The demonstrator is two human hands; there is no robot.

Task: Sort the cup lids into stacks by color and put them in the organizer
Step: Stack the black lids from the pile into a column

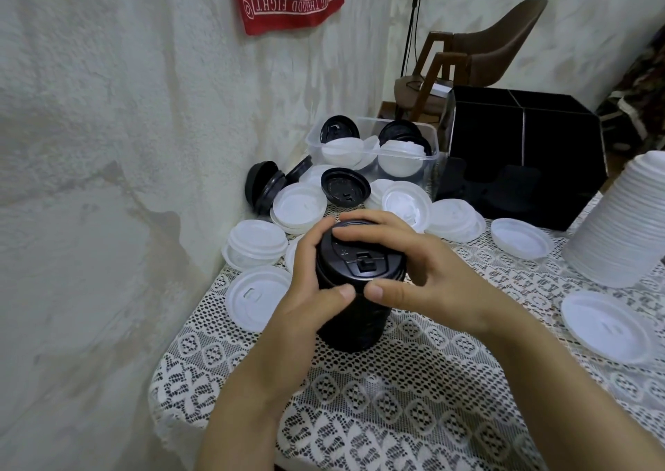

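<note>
The stack of black lids [354,323] stands upright on the lace tablecloth [414,398], near the middle of the table. The left hand [307,290] grips the stack on its left side, with the fingers curled around it and the thumb on the near side. The right hand [417,272] holds the top lid [363,260] of this stack: its fingers are curled over the far rim and its thumb presses on the near rim. Beyond the hands, loose white lids [298,208] and a few loose black lids [345,187] lie scattered on the cloth. Farther away stands a clear plastic box [431,146] with lids of both colours inside, and to its right is the black organizer [485,128]. At the right edge stands a tall stack of white lids [619,226], and nearer than it lies a single white lid [608,326].
</note>
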